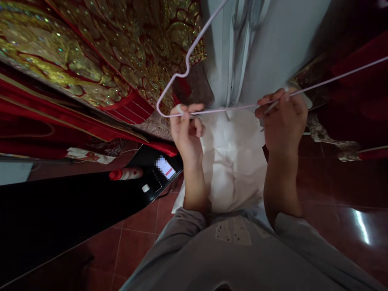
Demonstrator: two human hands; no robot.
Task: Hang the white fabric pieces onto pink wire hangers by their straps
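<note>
gray shirt (194,258) spans the bottom; beyond it, left hand (186,129) and right hand (285,117), well apart, pinch one thin pink hanger (224,109).

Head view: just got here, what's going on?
A person holds a pink wire hanger with both hands. The left hand grips it near a bent corner, and the right hand grips farther along the straight bar. Red-and-gold sequined fabric is to the left; below it, a black table holds a lit phone and a red-capped bottle.
</note>
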